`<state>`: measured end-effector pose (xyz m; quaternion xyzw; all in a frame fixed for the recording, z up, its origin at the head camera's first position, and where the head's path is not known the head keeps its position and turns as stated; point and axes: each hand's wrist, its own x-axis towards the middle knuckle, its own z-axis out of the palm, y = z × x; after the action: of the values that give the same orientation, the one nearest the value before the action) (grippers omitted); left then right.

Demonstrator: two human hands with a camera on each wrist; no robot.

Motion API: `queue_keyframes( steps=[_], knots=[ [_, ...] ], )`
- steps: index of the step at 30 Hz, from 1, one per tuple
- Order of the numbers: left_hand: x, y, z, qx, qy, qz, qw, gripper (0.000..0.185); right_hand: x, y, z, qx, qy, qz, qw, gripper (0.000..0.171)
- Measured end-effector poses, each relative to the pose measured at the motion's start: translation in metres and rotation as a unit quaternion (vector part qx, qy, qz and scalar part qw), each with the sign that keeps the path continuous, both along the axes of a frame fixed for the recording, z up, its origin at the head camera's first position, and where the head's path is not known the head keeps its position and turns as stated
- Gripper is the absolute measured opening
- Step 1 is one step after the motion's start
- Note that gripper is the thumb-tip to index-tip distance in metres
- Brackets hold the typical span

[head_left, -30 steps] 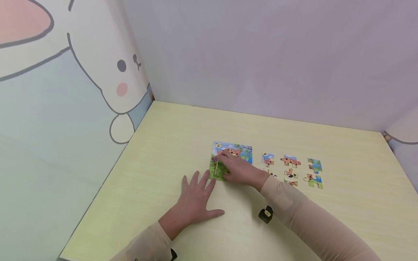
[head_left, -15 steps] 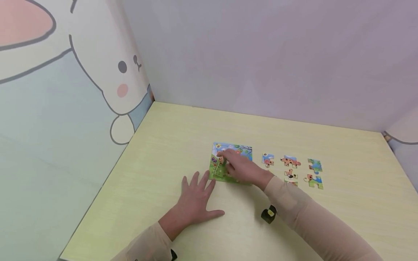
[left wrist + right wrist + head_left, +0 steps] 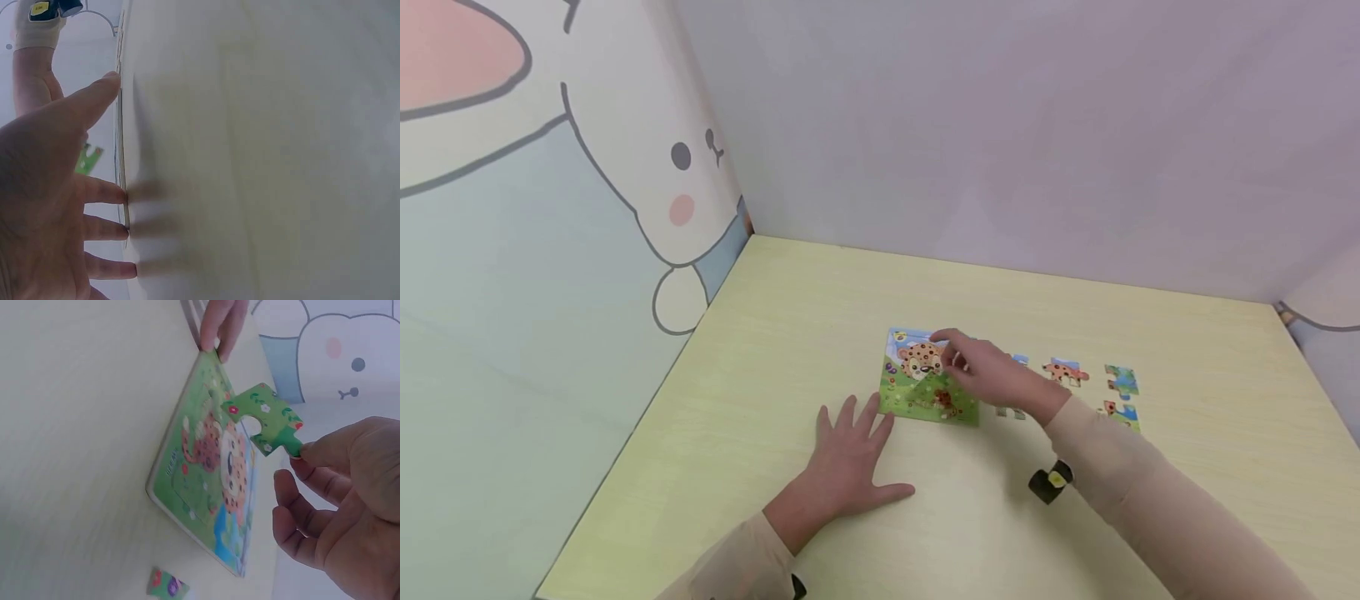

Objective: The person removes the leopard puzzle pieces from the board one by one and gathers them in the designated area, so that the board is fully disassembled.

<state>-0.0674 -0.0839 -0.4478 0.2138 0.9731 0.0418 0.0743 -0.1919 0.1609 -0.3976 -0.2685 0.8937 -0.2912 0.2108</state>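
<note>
My right hand (image 3: 988,371) is over the right side of a puzzle board (image 3: 913,400) printed with a spotted leopard. Thumb and index finger pinch a green jigsaw piece (image 3: 269,419) by its tab; red and white flowers show on it. In the right wrist view this piece is held up off the board, the other fingers curled behind. My left hand (image 3: 846,462) lies palm down with fingers spread, fingertips at the board's lower left corner. The left wrist view shows the same green piece (image 3: 89,160) beyond the left thumb.
Several loose pieces lie right of the board, among them a leopard-ear piece (image 3: 1066,372) and a blue-green piece (image 3: 1122,380). My right hand and forearm cover part of them. A flowered piece (image 3: 167,584) lies beside the board. Walls stand behind and left of the table (image 3: 737,400).
My right hand has lifted the green jigsaw piece from the board's lower left and carried it to the right. More of the leopard picture shows. The left hand stays put.
</note>
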Motion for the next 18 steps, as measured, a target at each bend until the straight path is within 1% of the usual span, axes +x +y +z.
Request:
queue_keyframes(
  steps=[2, 6, 9, 11, 14, 18],
  knots=[
    [0.0, 0.0, 0.0, -0.002, -0.006, 0.001, 1.0, 0.098, -0.001, 0.012, 0.007, 0.01, -0.017, 0.006, 1.0, 0.051],
    [-0.001, 0.0, 0.001, -0.007, -0.014, 0.003, 0.9999, 0.099, 0.002, 0.032, 0.022, 0.055, -0.038, 0.031, 0.997, 0.052],
    [-0.002, 0.0, 0.001, -0.009, -0.014, 0.003, 0.9998, 0.099, 0.008, 0.042, 0.032, 0.091, -0.045, 0.052, 0.993, 0.05],
    [-0.002, 0.0, 0.001, -0.009, -0.015, 0.002, 0.9998, 0.099, 0.014, 0.046, 0.037, 0.115, -0.053, 0.055, 0.99, 0.05],
    [-0.002, 0.0, 0.001, -0.006, -0.016, 0.003, 0.9998, 0.099, 0.023, 0.05, 0.04, 0.144, -0.062, 0.059, 0.986, 0.05],
    [-0.003, 0.001, 0.001, -0.003, -0.019, 0.006, 0.9998, 0.098, 0.031, 0.054, 0.034, 0.171, -0.073, 0.059, 0.981, 0.048]
  ],
)
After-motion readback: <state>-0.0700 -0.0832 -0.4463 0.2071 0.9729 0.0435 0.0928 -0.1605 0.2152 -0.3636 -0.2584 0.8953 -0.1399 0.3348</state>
